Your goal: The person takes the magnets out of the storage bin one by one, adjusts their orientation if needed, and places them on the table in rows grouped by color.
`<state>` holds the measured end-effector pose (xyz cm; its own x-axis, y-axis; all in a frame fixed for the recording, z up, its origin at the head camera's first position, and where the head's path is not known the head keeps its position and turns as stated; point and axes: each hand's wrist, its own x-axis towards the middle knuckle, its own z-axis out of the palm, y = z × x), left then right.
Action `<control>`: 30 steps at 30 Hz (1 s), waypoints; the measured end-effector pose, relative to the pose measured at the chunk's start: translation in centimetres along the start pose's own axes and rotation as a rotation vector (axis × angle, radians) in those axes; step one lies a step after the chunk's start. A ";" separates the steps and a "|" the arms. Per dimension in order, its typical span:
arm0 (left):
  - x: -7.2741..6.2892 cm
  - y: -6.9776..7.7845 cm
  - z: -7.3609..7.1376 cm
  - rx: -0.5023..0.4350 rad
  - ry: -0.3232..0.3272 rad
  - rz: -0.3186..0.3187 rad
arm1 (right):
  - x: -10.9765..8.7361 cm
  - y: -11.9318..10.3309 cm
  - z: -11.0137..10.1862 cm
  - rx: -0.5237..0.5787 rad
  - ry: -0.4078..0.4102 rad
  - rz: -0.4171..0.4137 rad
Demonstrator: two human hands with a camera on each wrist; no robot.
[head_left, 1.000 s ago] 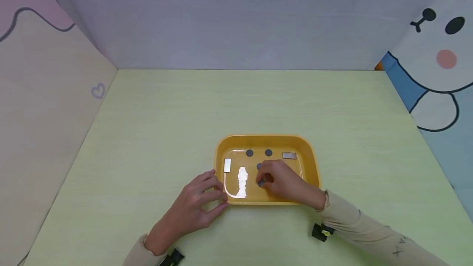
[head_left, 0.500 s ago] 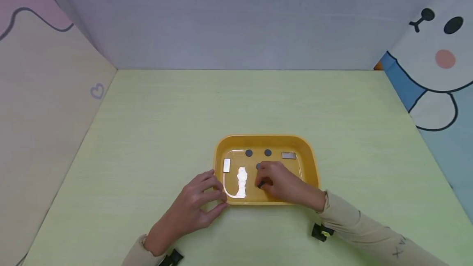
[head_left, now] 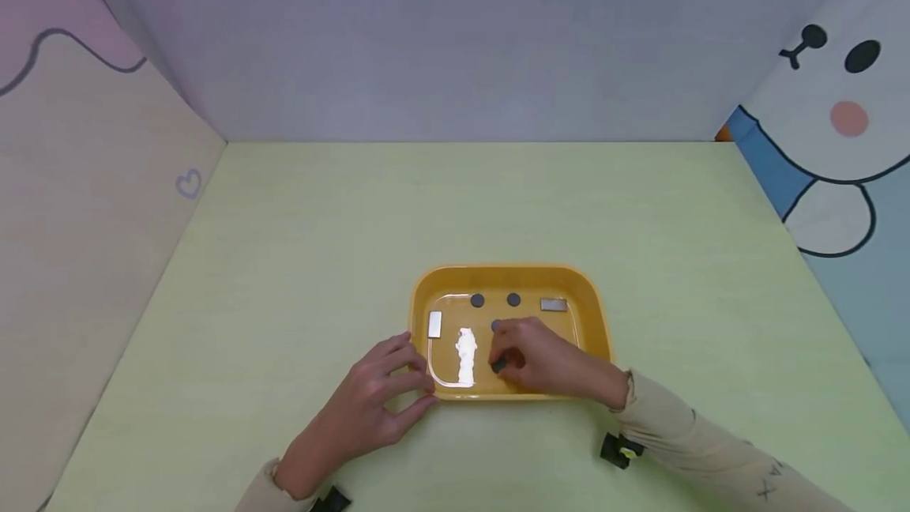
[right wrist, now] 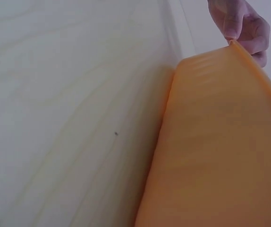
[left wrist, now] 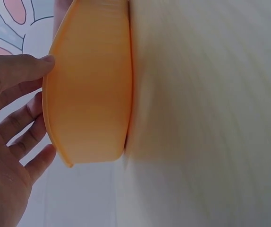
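Observation:
In the head view a shallow yellow plastic tray (head_left: 498,398) stands on the table. My right hand (head_left: 547,358) reaches inside and pinches a small dark disc (head_left: 499,367) between thumb and fingertips, low over the tray floor. A blue-grey disc (head_left: 495,325) shows partly from under that hand's knuckles. Two dark grey discs (head_left: 477,300) lie along the tray's far side. My left hand (head_left: 377,401) holds the near left corner, thumb on the front rim and fingers over the left one; the left wrist view shows its thumb (left wrist: 29,68) against the rim.
Inside the tray, a silvery rectangular piece (head_left: 435,325) lies at the left and a greyer one (head_left: 554,305) at the far right. A bright reflection shines on the tray floor. Pale panels with cartoon drawings border the light green tabletop (head_left: 320,220).
My right hand has brought the pinched disc slightly nearer the tray's front side, and more of the disc now shows. The left hand keeps its place on the tray corner.

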<state>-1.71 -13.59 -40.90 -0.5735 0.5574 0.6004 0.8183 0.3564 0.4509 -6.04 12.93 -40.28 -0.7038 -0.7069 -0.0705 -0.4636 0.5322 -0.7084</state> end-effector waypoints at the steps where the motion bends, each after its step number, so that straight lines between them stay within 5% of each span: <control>1: 0.0 0.0 0.0 0.001 -0.003 -0.001 | -0.1 0.0 0.0 0.011 0.002 -0.002; 24: -0.1 -0.3 -0.5 0.015 -0.002 -0.002 | -2.1 0.2 -2.2 0.302 0.107 -0.061; 30: 0.1 -0.4 -0.4 0.010 0.007 0.019 | -2.9 0.2 -3.2 0.404 0.099 0.026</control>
<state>-2.06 -13.99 -40.74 -0.5579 0.5592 0.6133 0.8295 0.3532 0.4325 -5.83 16.65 -37.97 -0.7700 -0.6369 -0.0375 -0.2109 0.3096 -0.9272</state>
